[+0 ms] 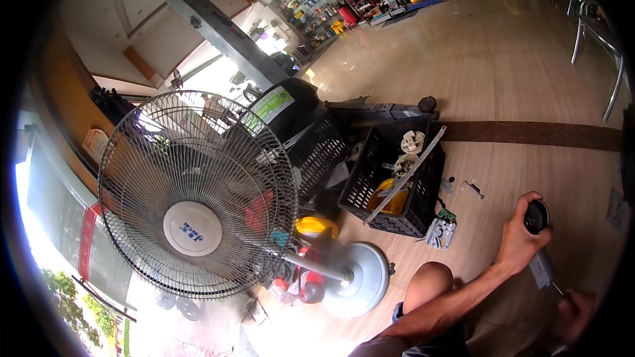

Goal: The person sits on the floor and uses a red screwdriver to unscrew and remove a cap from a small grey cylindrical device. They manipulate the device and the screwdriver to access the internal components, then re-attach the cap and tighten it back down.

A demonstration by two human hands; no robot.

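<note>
Toward the right, my left hand (519, 241) is closed around a device with a black round end and a grey cylindrical body (542, 268). I cannot make out its exact kind. A thin metal rod or shaft shows at the lower end of the grey body. My right hand (577, 314) is close to that end, in shadow near the picture's rim, with its fingers curled and blurred. Whether it grips the rod does not show. My bare knee (428, 284) is bent to the left of my left forearm.
A standing fan (192, 228) with a wire cage and grey-blue round base (362, 277) fills the left. A black crate (393, 221) holds a yellow object and white parts, with a metal bar (407, 175) across it. Small parts (442, 230) lie on the tiled floor.
</note>
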